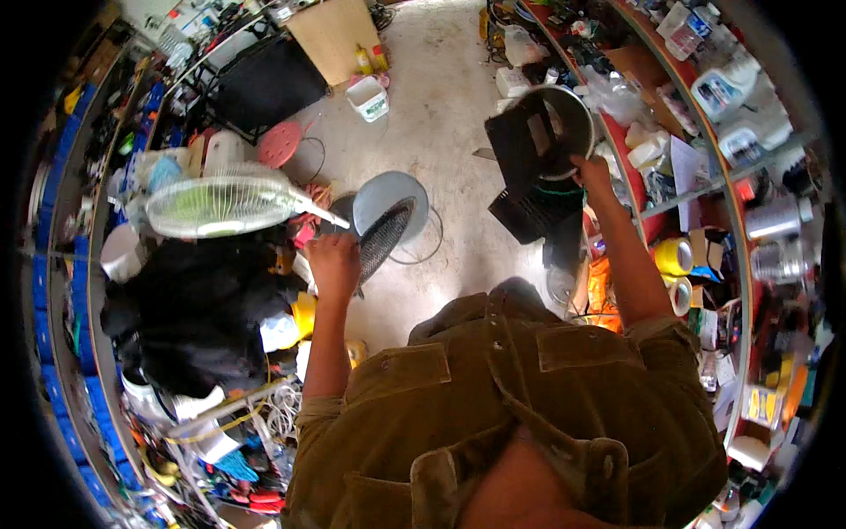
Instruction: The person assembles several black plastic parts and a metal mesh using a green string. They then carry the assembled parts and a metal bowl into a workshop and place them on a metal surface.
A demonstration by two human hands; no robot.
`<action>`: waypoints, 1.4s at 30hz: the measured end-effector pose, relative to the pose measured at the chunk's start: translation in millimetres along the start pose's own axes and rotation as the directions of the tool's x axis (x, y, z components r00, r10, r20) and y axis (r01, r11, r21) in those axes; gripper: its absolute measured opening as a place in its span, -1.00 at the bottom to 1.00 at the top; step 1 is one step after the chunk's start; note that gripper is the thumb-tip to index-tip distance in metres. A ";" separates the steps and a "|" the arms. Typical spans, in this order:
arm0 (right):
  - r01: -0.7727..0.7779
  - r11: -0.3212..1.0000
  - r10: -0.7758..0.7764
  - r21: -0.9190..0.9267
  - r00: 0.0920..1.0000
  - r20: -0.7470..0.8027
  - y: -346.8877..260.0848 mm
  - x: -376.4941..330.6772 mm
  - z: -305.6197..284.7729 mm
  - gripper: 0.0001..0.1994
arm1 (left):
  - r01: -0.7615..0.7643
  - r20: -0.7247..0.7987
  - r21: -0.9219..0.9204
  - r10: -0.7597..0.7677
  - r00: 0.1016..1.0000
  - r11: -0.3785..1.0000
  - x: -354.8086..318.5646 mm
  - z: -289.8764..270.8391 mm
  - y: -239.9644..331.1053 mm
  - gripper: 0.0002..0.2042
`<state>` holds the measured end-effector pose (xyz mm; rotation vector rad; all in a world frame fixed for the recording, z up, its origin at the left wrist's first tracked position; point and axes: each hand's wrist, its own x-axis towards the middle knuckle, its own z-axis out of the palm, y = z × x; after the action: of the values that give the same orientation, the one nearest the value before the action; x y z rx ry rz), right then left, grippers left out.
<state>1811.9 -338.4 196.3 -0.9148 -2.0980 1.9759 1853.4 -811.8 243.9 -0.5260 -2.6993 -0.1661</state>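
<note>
My left hand (333, 263) is closed at the edge of a dark perforated mesh panel (389, 236), which slants up and away to the right. Below that panel, a round grey lid-like top (377, 196) shows near the floor. A white fan (220, 203) lies beside this hand, the end of its pole just above my knuckles. Out to the right, my right hand (594, 173) has its fingers closed on the near end of a black slotted panel (518, 141). Behind that panel is a large round metal pot (577, 115). A black slatted crate (520, 216) sits below it.
Crowded shelves with red edges (630, 167) run along the right, holding bottles and tape rolls. Blue bins (57, 353) line the left. A black cloth heap (194, 309) lies near the fan. A white tub (367, 98) stands on the concrete floor (432, 97) ahead.
</note>
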 end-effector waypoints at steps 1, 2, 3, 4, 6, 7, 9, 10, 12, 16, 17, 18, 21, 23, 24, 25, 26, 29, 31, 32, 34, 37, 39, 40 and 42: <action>-0.009 1.000 0.010 -0.022 0.999 0.035 -7.9 36.5 9.9 -0.83 | 0.002 -0.034 -0.024 -0.003 0.999 1.000 33.4 12.4 -5.6 -0.95; 0.004 1.000 -0.004 0.017 0.999 0.032 -23.3 61.7 26.5 -0.83 | 0.003 -0.043 0.044 -0.001 0.999 0.999 63.9 25.1 -15.4 -0.95; 0.018 0.998 -0.020 0.055 0.999 0.031 -39.5 88.4 45.2 -0.84 | 0.028 0.034 0.069 -0.031 0.999 0.997 94.1 35.0 -23.4 -0.95; 0.041 0.995 -0.044 0.091 0.999 0.030 -55.0 116.9 63.2 -0.84 | 0.023 -0.031 0.028 -0.022 0.999 0.999 123.9 52.0 -29.1 -0.95; 0.071 0.996 -0.076 0.047 0.992 0.100 -76.3 177.8 91.3 -0.88 | 0.031 -0.099 -0.014 -0.032 0.995 0.999 180.5 86.3 -40.2 -0.95; 0.082 0.996 -0.085 0.024 0.986 0.146 -85.7 205.7 108.1 -0.89 | 0.052 -0.095 -0.012 -0.053 0.994 0.999 203.5 103.7 -46.2 -0.95; 0.043 0.999 -0.044 0.006 0.991 0.128 -109.4 258.6 138.7 -0.88 | 0.092 -0.085 0.013 -0.091 0.992 0.996 250.7 138.9 -56.5 -0.93; 0.019 0.999 -0.024 0.031 0.986 0.167 -110.4 302.3 145.7 -0.88 | 0.088 -0.104 0.036 -0.084 0.991 0.995 277.4 157.9 -62.8 -0.91; 0.032 0.999 -0.024 -0.040 0.978 0.207 -120.7 375.9 175.9 -0.88 | 0.132 -0.006 0.058 -0.132 0.991 0.990 333.6 180.6 -74.7 -0.87; -0.023 0.999 0.030 -0.031 0.969 0.246 -176.2 478.3 240.0 -0.82 | 0.206 0.051 0.100 -0.212 0.976 0.973 431.9 212.8 -96.6 -0.88; 0.003 1.000 0.001 -0.014 0.967 0.254 -189.2 514.9 253.8 -0.82 | 0.198 -0.018 0.074 -0.197 0.980 0.977 461.5 226.8 -104.8 -0.94; 0.027 1.000 -0.027 0.005 0.965 0.260 -200.3 549.6 267.5 -0.82 | 0.220 -0.012 0.048 -0.220 0.975 0.974 490.5 238.2 -112.4 -0.94; 0.043 0.997 -0.056 0.064 0.974 0.220 -253.5 621.2 322.3 -0.82 | 0.257 0.008 0.036 -0.257 0.966 0.966 564.3 279.8 -146.6 -0.94; 0.051 0.990 -0.083 0.132 0.966 0.246 -256.7 701.5 337.8 -0.84 | 0.242 0.050 0.012 -0.243 0.969 0.970 617.6 318.4 -169.5 -0.94; 0.013 0.995 -0.037 0.103 0.973 0.230 -262.4 739.2 350.3 -0.84 | 0.234 0.056 0.000 -0.233 0.971 0.972 649.6 335.9 -183.5 -0.94; -0.019 0.998 0.006 0.061 0.979 0.204 -260.9 775.2 354.0 -0.84 | 0.229 0.061 -0.027 -0.227 0.972 0.973 676.8 360.0 -188.2 -0.93; -0.072 0.997 0.067 0.020 0.982 0.178 -269.8 802.5 362.7 -0.84 | 0.241 0.134 0.003 -0.239 0.962 0.971 719.3 367.6 -190.8 -0.94; -0.048 0.999 0.048 -0.002 0.993 0.108 -310.7 886.5 392.3 -0.83 | 0.157 0.125 -0.044 -0.151 0.981 0.987 830.0 405.6 -208.0 -0.93; -0.011 1.000 0.012 -0.006 0.993 0.121 -341.7 942.8 407.7 -0.82 | 0.133 0.137 -0.016 -0.129 0.982 0.991 905.9 430.8 -219.3 -0.95; 0.004 1.000 -0.005 0.002 0.993 0.117 -356.5 971.4 423.2 -0.82 | 0.121 0.137 0.001 -0.120 0.983 0.993 941.7 450.1 -227.4 -0.93; 0.027 0.990 -0.028 0.142 1.000 0.005 -381.6 1023.1 454.9 -0.84 | 0.102 0.091 -0.025 -0.100 0.991 0.994 1010.3 487.6 -241.5 -0.94; 0.008 0.998 0.002 -0.056 0.984 0.176 -404.0 1149.6 464.7 -0.82 | 0.115 0.136 -0.037 -0.109 0.985 0.993 1126.1 534.9 -244.9 -0.95; -0.019 0.998 0.023 -0.068 0.998 0.063 -406.6 1215.1 481.3 -0.81 | 0.145 0.135 -0.051 -0.137 0.981 0.988 1188.6 577.1 -253.9 -0.95; -0.040 0.997 0.041 -0.062 0.999 0.007 -416.4 1242.8 494.8 -0.79 | 0.163 0.183 0.009 -0.162 0.970 0.987 1216.6 584.2 -253.0 -0.95; -0.040 0.999 0.039 0.022 0.998 0.048 -447.9 1308.6 516.6 -0.78 | 0.136 0.093 -0.093 -0.128 0.987 0.986 1290.2 611.8 -269.4 -0.93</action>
<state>352.5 -123.8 134.8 -0.9211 -2.0940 2.0566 433.4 -511.1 175.3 -0.3904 -2.8231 -0.3220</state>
